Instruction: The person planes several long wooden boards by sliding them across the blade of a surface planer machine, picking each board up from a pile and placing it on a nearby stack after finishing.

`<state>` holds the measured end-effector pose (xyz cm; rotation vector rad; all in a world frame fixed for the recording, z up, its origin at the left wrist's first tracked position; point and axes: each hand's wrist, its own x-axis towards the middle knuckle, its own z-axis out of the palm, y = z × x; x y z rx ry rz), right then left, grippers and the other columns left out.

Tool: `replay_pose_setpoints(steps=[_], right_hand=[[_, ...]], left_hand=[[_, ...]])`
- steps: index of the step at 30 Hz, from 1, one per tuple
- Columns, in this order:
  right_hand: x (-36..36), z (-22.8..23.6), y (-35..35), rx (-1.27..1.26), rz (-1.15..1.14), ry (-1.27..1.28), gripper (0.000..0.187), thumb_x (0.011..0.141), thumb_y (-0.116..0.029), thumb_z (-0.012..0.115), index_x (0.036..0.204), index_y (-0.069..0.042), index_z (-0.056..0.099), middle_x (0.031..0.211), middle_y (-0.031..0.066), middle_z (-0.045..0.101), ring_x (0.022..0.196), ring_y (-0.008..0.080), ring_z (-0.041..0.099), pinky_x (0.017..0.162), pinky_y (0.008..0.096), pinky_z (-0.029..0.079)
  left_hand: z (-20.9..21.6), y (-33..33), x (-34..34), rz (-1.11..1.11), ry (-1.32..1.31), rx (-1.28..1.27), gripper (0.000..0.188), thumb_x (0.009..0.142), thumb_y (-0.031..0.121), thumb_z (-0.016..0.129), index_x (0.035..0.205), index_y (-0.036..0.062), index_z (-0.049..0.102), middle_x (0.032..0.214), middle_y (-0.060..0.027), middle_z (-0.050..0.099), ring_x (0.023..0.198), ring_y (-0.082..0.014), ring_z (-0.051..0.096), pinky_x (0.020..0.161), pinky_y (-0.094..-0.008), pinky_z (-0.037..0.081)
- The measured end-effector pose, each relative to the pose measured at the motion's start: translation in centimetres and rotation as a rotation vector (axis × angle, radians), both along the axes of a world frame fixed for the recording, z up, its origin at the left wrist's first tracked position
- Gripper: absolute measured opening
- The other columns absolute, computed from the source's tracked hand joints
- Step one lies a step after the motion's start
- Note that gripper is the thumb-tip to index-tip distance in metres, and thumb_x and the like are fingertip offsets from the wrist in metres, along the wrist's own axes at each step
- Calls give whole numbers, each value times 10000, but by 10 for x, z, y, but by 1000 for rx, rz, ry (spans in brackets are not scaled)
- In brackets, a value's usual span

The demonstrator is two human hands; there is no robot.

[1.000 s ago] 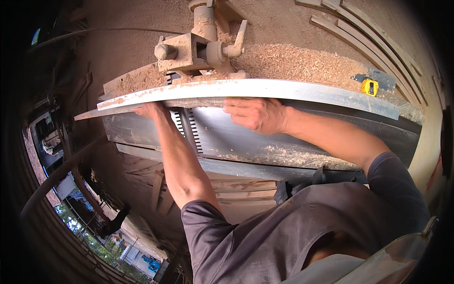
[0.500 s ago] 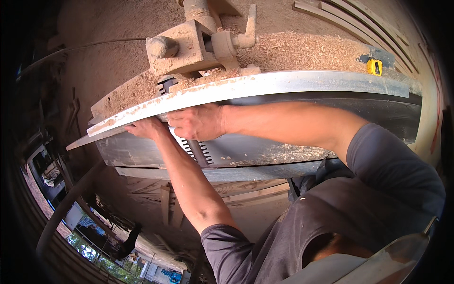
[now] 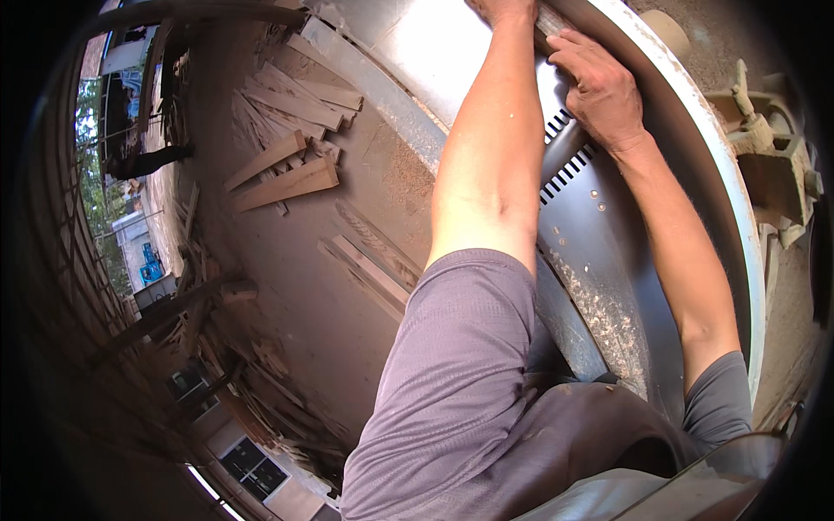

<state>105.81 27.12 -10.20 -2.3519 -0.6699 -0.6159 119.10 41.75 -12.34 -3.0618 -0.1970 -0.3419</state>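
I am at a jointer with a smooth metal table [image 3: 638, 252] and a long pale fence [image 3: 725, 187] on its right. A wooden strip [image 3: 549, 21] lies along the fence near the top of the picture, mostly out of view. My right hand [image 3: 601, 94] has its fingers curled against the near end of the strip, just past the slotted table lips [image 3: 569, 165]. Further up, my left hand [image 3: 506, 7] is beside the strip, its fingers cut off by the picture's upper edge.
Wood shavings [image 3: 604, 317] lie on the near table. Left of the machine, several cut boards [image 3: 291, 182] are piled on the dusty floor, with more strips [image 3: 369, 269] closer in. A dusty fence bracket with a lever [image 3: 769, 143] stands at the right.
My view has swung round, so the machine now runs up the right side. Both hands have moved forward along the fence with the strip, past the slotted lips.
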Motion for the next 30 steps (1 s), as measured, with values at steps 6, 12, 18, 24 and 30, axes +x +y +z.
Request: replay_pose_setpoints(steps=[6,12,18,24,30], right_hand=[[12,7,47,66,-65,-36,457,784,55,587,1201,-114,667,1288,104,654,1224,276,601,1043,370,479],[-1,6,65,23,-138,159,386,803,-46,627,1185,-102,630,1196,114,668,1141,329,604,996,426,476],[-34,5,46,1,-55,106,290,756,32,591,1028,-58,632,1151,93,668,1068,339,606,966,436,474],[-137,15,-35,-11,-27,92,285,757,25,609,1031,-50,610,1195,148,631,1122,372,569,993,465,437],[-326,42,-188,-37,-35,163,359,745,94,613,1079,-37,613,1279,204,601,1145,395,567,994,464,446]], left_hand=[[14,32,14,163,-186,-643,485,917,201,510,1319,-65,563,1516,-297,351,1441,-461,246,1211,-470,202],[51,17,-54,191,-244,-959,715,844,140,564,1448,-142,307,1547,-400,171,1473,-504,140,1231,-494,145],[33,6,-67,186,-225,-816,704,855,125,538,1442,-167,283,1544,-405,169,1469,-520,139,1234,-510,138],[29,-76,-164,145,-283,-873,671,836,55,540,1425,-142,287,1556,-392,110,1459,-511,158,1223,-517,166],[18,-241,-350,91,-380,-938,633,819,24,544,1395,-124,326,1543,-418,32,1444,-575,83,1205,-588,111]])
